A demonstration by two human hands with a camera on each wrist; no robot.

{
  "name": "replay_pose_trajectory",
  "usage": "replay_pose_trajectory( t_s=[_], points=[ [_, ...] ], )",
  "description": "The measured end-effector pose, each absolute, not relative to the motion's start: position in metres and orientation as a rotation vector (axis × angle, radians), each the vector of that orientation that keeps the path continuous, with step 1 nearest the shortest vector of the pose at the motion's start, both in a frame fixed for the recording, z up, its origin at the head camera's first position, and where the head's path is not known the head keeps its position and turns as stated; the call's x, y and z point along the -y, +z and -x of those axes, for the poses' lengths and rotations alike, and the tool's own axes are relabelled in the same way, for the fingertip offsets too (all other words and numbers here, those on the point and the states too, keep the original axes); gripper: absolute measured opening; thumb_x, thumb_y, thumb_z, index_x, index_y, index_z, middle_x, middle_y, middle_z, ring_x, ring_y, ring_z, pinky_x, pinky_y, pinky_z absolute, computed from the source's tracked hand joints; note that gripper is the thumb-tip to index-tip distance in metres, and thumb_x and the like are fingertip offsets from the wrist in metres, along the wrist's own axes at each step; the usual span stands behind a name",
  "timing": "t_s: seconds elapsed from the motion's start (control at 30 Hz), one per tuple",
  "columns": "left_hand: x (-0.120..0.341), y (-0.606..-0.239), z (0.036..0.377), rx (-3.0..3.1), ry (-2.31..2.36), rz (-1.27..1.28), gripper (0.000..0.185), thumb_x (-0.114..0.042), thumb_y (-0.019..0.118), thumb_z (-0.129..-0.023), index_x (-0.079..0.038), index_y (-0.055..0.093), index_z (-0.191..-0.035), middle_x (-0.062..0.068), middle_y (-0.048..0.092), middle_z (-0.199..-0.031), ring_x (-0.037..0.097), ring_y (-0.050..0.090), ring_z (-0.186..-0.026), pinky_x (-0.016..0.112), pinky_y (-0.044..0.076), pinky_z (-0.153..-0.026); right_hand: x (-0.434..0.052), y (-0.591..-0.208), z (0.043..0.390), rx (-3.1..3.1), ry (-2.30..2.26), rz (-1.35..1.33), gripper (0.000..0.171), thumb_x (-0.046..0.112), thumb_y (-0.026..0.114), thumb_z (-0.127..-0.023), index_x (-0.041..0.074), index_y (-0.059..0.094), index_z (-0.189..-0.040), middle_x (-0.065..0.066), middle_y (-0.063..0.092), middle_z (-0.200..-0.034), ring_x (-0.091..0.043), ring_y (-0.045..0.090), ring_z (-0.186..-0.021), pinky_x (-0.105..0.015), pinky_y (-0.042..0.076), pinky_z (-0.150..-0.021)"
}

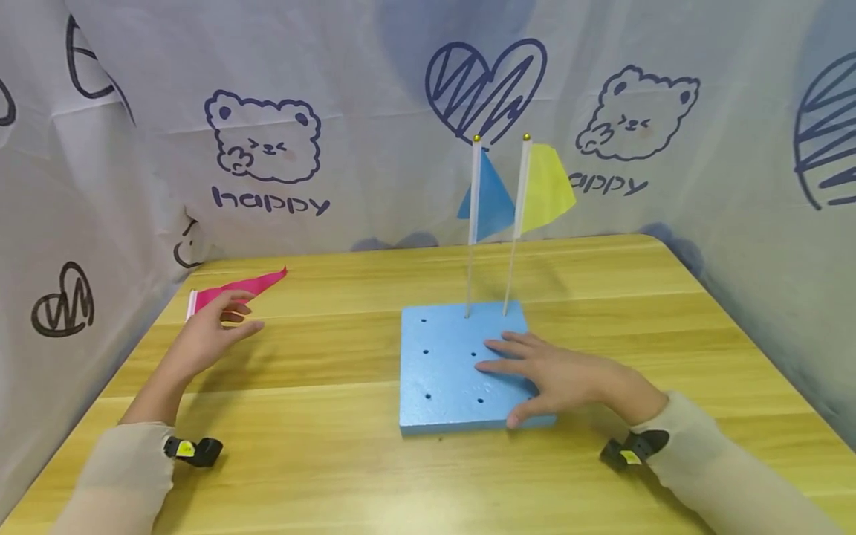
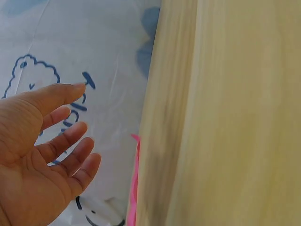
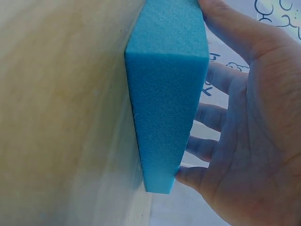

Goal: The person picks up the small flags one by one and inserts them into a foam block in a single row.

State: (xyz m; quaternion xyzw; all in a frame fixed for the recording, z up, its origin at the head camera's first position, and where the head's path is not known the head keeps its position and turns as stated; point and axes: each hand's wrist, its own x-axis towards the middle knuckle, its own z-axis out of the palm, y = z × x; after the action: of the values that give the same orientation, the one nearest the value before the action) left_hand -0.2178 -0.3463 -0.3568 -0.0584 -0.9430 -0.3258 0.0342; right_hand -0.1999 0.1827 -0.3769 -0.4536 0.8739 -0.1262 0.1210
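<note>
Two flags, blue (image 1: 491,197) and yellow (image 1: 545,189), are standing upright in the foam block (image 1: 444,371) at the table's (image 1: 334,446) centre. Right hand (image 1: 562,375) is lying flat and spread on the block. Left hand (image 1: 210,331), fingers relaxed and spread, is hovering over the pink flag (image 1: 244,286) lying at ten o'clock.

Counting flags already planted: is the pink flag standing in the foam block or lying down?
Lying down. The pink flag lies flat on the table, apart from the foam block, beside the left hand.
</note>
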Motion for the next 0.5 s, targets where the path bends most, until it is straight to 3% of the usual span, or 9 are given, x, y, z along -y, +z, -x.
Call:
replay_pose_trajectory(
  t_s=[0.5],
  points=[
    [0.389,-0.363,0.213,2.989,-0.934,0.069,0.069,-0.037,0.066,-0.094,0.004,0.037,-0.141,0.034,0.046,-0.129,0.048,0.047,-0.112,0.058,0.042,-0.088,-0.181,-0.375,0.199,-2.552,-0.365,1.327,0.086,0.066,0.064,-0.081,0.024,0.038,-0.152,-0.011,0.022,-0.16,-0.042,0.011,-0.145,-0.064,0.019,-0.111]
  ],
)
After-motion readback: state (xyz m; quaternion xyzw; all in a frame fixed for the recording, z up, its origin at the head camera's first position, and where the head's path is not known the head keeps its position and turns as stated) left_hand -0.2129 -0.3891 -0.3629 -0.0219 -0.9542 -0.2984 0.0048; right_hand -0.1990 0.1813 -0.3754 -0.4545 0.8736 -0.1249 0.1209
